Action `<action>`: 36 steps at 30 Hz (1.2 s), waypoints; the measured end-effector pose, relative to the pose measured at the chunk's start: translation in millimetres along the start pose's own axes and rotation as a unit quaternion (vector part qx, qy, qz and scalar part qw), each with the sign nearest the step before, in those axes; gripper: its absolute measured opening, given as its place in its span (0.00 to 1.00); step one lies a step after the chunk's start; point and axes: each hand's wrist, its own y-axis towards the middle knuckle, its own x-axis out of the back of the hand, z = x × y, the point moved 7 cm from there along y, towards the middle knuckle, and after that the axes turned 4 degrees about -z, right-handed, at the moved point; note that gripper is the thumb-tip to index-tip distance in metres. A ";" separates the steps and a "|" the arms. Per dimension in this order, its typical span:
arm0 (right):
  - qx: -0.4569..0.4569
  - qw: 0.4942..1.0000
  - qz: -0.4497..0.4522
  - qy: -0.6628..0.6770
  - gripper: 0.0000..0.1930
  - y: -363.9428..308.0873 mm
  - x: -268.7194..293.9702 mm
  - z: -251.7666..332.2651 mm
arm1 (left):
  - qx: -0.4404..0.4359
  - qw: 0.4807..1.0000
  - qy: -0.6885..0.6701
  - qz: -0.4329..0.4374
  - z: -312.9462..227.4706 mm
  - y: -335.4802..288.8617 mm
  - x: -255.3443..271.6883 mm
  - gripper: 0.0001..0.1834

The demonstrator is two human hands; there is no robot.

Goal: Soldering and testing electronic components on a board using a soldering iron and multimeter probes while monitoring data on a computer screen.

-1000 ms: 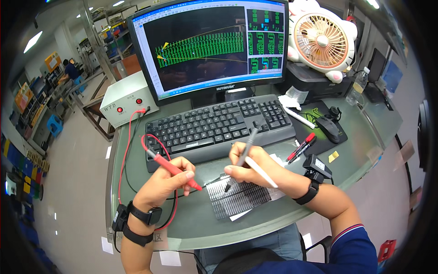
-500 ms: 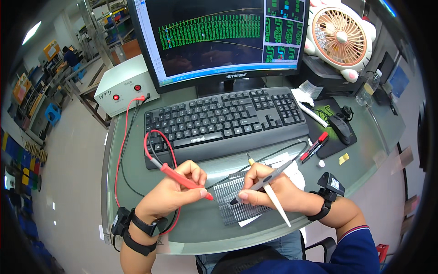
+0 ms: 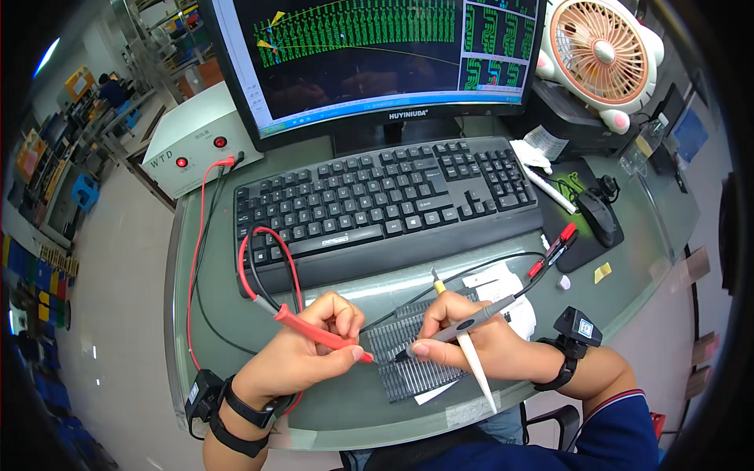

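My left hand (image 3: 302, 349) is closed around a red test probe (image 3: 312, 328), its tip pointing down at the left part of a dark grey, finely ridged panel (image 3: 416, 381) on the desk. Between the fingers of my right hand (image 3: 487, 341) is a grey and black test probe (image 3: 476, 317), its dark tip over the same panel, a short way right of the red one. A white tapered tool (image 3: 477, 373) with a yellow collar also sits in the right hand. Whether either tip touches the panel is too small to tell.
Behind the hands stands a black keyboard (image 3: 377, 200), with a monitor (image 3: 353, 71) beyond it. A white box (image 3: 200, 145) feeds the probe leads at left. Pens (image 3: 554, 251), a mouse (image 3: 597, 218) and white papers (image 3: 518, 302) lie to the right. A fan (image 3: 603, 51) stands behind.
The whole view has shifted slightly. Yellow arrow-like marks now show at the left of the green pattern on the monitor. Both hands keep their grips, with the tips still over the panel.
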 end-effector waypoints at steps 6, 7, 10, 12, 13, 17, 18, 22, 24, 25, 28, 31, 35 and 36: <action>0.045 0.998 0.002 -0.051 0.11 -3.5 1.5 9.9 | -0.020 1.000 0.004 -0.002 -4.4 -1.2 -6.4 0.15; 0.030 0.999 0.016 -0.035 0.12 -4.7 -1.1 8.0 | -0.009 1.000 -0.003 0.001 -2.8 -2.4 -7.0 0.15; 0.019 0.999 0.020 -0.043 0.12 -7.4 -2.3 3.6 | -0.014 1.000 0.008 0.000 2.0 -4.9 -8.9 0.15; 0.032 0.998 0.015 -0.043 0.12 -7.9 -2.4 5.8 | -0.018 1.000 0.019 -0.004 1.5 -5.1 -8.6 0.15; 0.031 0.999 0.010 -0.042 0.12 -8.8 -2.1 5.8 | -0.020 1.000 0.023 0.000 1.7 -5.1 -9.4 0.15; 0.031 0.999 0.008 -0.034 0.12 -8.3 -1.7 5.2 | -0.016 0.999 0.035 0.014 -1.8 -5.5 -9.9 0.13; 0.033 0.999 0.008 -0.035 0.12 -7.4 -1.6 7.0 | -0.017 0.999 0.036 0.014 -3.5 -5.2 -9.5 0.13; 0.022 0.999 0.007 -0.033 0.12 -5.2 -1.1 7.8 | -0.022 0.999 0.047 0.010 -6.2 -4.0 -8.0 0.13; 0.024 0.999 0.008 -0.033 0.12 -5.1 -1.8 6.2 | -0.025 0.999 0.046 0.011 -5.4 -3.7 -7.7 0.14; 0.020 1.000 0.005 -0.021 0.12 -5.3 -2.2 4.7 | -0.026 0.999 0.041 0.006 -4.5 -3.6 -7.1 0.14; 0.014 1.000 0.003 -0.012 0.12 -7.0 -2.6 2.1 | -0.027 0.999 0.034 0.003 -2.3 -3.9 -8.0 0.15; 0.023 0.999 0.005 -0.022 0.12 -8.0 -2.7 3.2 | -0.021 0.999 0.029 -0.002 -1.8 -4.7 -9.2 0.15; 0.042 0.998 0.007 -0.036 0.11 -8.1 -2.4 6.2 | -0.014 0.999 0.036 -0.012 -0.4 -4.2 -7.7 0.15; 0.031 0.999 0.006 -0.032 0.12 -9.6 -2.5 3.8 | -0.016 0.999 0.039 -0.014 0.9 -4.6 -8.5 0.16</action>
